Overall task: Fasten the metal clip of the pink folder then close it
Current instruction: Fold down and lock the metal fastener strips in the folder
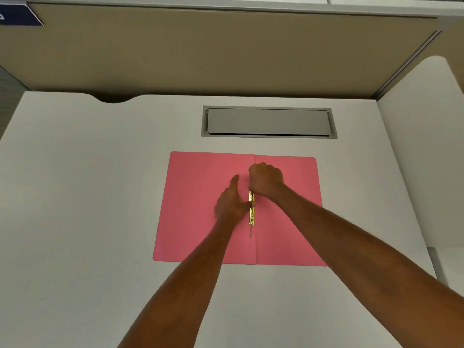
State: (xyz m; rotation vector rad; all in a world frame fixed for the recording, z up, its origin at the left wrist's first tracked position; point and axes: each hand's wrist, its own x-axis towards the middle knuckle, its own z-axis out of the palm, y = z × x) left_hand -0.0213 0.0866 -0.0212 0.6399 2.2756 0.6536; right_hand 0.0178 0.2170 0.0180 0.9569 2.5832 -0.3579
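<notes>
The pink folder (195, 209) lies open and flat on the white desk, its fold running toward me. A gold metal clip (251, 216) runs along the fold near the middle, with a thin grey prong showing below it. My left hand (231, 202) rests on the left flap, its thumb pressing on the clip and its index finger pointing away. My right hand (266, 179) is curled into a fist over the clip's far end, hiding that part.
A grey cable-port lid (268, 121) is set into the white desk (88, 184) behind the folder. A tan partition wall (200, 54) rises at the back, and a white side panel (421, 146) stands at the right.
</notes>
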